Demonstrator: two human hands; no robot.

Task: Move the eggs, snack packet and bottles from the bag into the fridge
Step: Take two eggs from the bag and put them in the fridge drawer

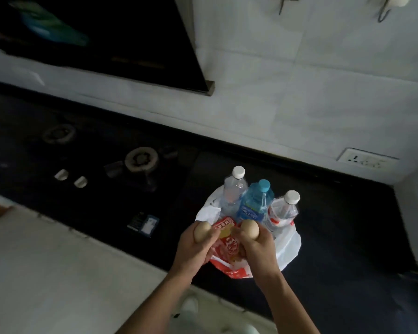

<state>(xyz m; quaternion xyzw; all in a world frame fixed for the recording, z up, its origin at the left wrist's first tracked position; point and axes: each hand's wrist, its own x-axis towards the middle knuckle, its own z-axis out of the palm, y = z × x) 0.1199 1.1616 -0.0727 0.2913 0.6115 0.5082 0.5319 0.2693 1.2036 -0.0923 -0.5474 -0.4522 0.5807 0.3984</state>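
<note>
A white plastic bag [287, 247] stands on the dark countertop. Three bottles stand upright in it: a clear one with a white cap [234, 189] at the left, a blue one with a blue cap [255, 203] in the middle, and a clear one with a white cap [285, 210] at the right. A red and white snack packet [227, 244] lies at the front of the bag. My left hand [193, 247] grips a tan egg [201, 232] above the packet. My right hand [258, 249] grips a second egg [250, 229]. No fridge is in view.
A black gas hob with a burner [141, 159] and two knobs [70, 178] lies to the left of the bag. A dark range hood [130, 51] hangs above it. A wall socket [366, 160] sits at the right. The counter's light front edge [58, 261] runs below.
</note>
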